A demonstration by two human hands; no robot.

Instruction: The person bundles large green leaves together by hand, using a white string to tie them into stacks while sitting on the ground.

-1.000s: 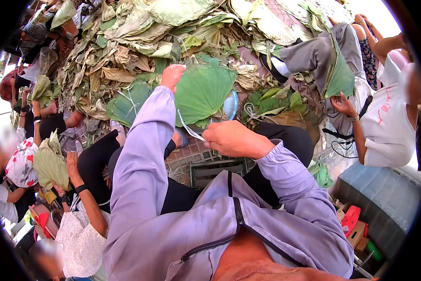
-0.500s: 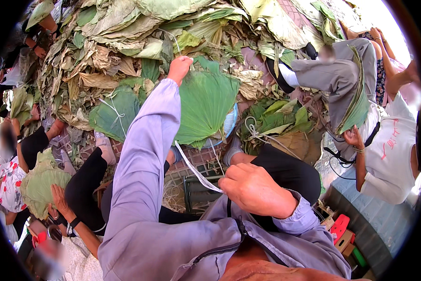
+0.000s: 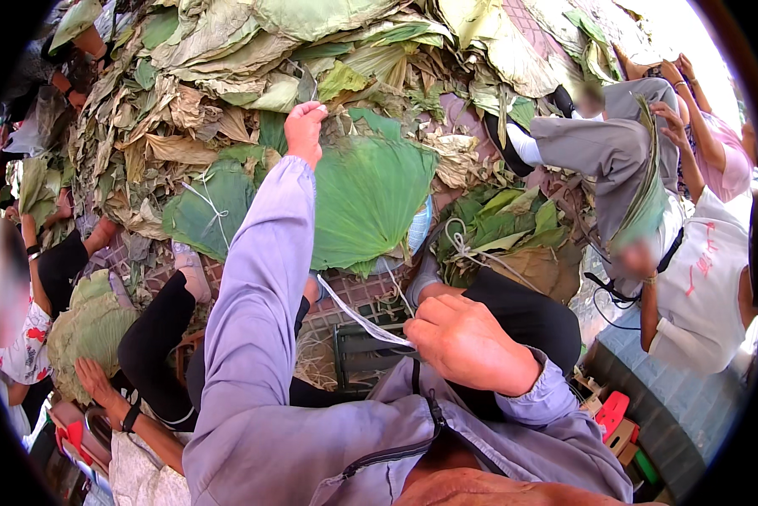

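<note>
My left hand (image 3: 303, 131) is stretched out and grips the top edge of a folded bundle of green lotus leaves (image 3: 366, 202), shaped like a fan. My right hand (image 3: 467, 346) is drawn back close to my chest, closed on a pale white tie strip (image 3: 358, 316). The strip runs taut from that hand up toward the underside of the bundle. Both arms wear lilac sleeves.
A big heap of dried and green leaves (image 3: 295, 51) fills the ground ahead. A tied leaf bundle (image 3: 210, 211) lies left, another with cord (image 3: 497, 232) right. People sit on both sides: one at left holding leaves (image 3: 88, 333), one at right (image 3: 699, 278). A dark stool (image 3: 362, 358) is below.
My right hand has pulled the strip down and back toward my body. My left hand keeps holding the leaf bundle, which now sits a little lower in view.
</note>
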